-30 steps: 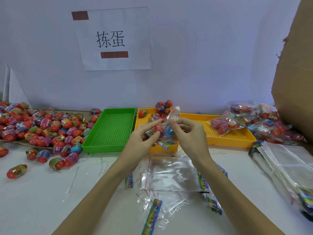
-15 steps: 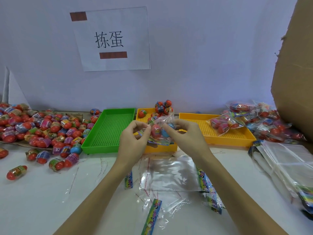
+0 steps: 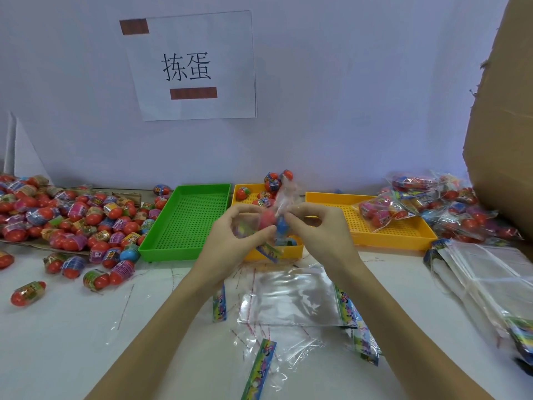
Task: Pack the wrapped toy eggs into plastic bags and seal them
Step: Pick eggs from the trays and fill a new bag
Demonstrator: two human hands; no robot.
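Both hands raised over the near edge of the middle tray. Left hand (image 3: pixel 233 238) and right hand (image 3: pixel 320 229) each keep a curled-finger grip on one small clear plastic bag (image 3: pixel 274 223) between them; the bag is crinkled, its loose top sticking up, with a red egg and a blue egg showing through the film. A printed colour strip hangs at its lower end.

Containers, left to right at mid-worktop:
- Green tray (image 3: pixel 187 220), rectangular, perforated floor, shallow walls.
- Orange tray (image 3: pixel 251 197) just beside it, same make, holding a few wrapped eggs at its far end; near end hidden by the hands.
- Second orange tray (image 3: pixel 389 232), with one filled bag (image 3: pixel 380 210) lying across its far right part.

Far left: a heap of wrapped toy eggs (image 3: pixel 66 217), glossy, red ends with bright printed bands, some on a cardboard sheet, others spilled onto the white worktop (image 3: pixel 57 342).
Far right: a pile of filled bags (image 3: pixel 450 206) beside a brown cardboard box (image 3: pixel 507 111).
Near right: a stack of flat empty bags (image 3: pixel 490 278).
Near centre: loose empty bags (image 3: pixel 291 295), clear and wrinkled, with printed header strips.
Wall: a taped paper sign (image 3: pixel 190 64).
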